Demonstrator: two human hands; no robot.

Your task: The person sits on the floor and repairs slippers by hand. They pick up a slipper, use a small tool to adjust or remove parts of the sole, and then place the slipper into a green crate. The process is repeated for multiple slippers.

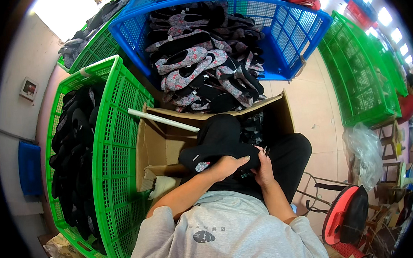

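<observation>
A black slipper (193, 153) lies across my lap, its sole side dark and a small patch of floral cloth showing near its left end. My left hand (230, 166) grips it around the middle, thumb pointing right. At the slipper's right end, my right hand (264, 170) is closed with its fingertips together. A small dark thing shows by those fingertips, too small to name. Between my knees and beyond stands an open cardboard box (145, 141) with dark items inside, partly hidden by my legs. A white tube (162, 119) leans across its left corner.
Ahead, a blue crate (299, 32) holds a heap of floral slippers (185, 60). At left, a green crate (119, 133) is full of black slippers (77, 130). More green crates (358, 71) stand at right, near a clear plastic bag (364, 150) and a red-and-black round seat (341, 215).
</observation>
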